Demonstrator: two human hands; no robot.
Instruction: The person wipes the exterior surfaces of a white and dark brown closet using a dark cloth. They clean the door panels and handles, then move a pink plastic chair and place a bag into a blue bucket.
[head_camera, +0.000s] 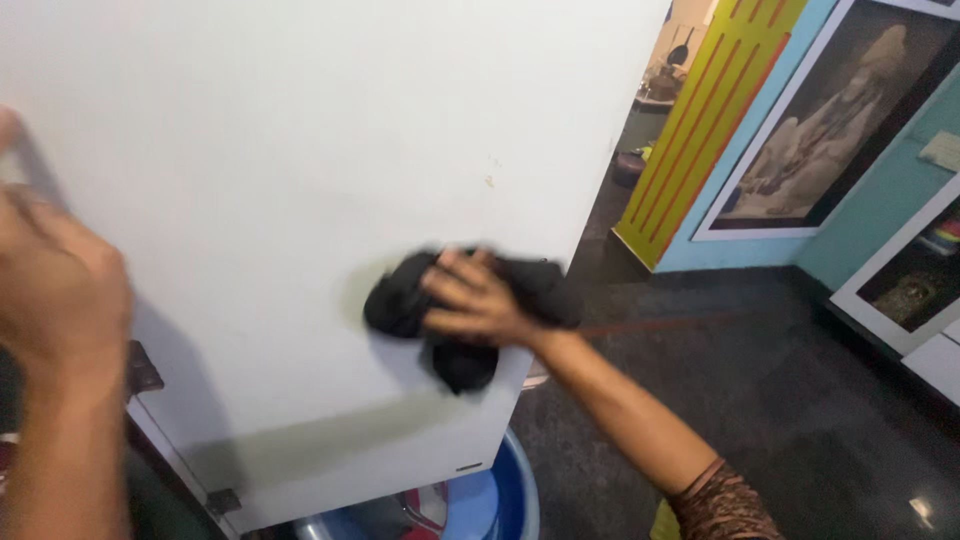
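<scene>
A large white panel, like a cabinet or appliance door (300, 150), fills most of the view. My right hand (475, 300) presses a crumpled black cloth (455, 350) flat against its lower right part. My left hand (50, 290) grips the panel's left edge, close to the camera and blurred. A dark metal hinge (142, 370) shows just below that hand, and a second hinge (222, 500) sits near the bottom corner.
A blue plastic tub (500, 500) stands on the dark stone floor (760, 400) beneath the panel. To the right are a yellow slatted panel (710, 110), a framed picture (840, 120) leaning on a teal wall, and a white-framed shelf (910, 280).
</scene>
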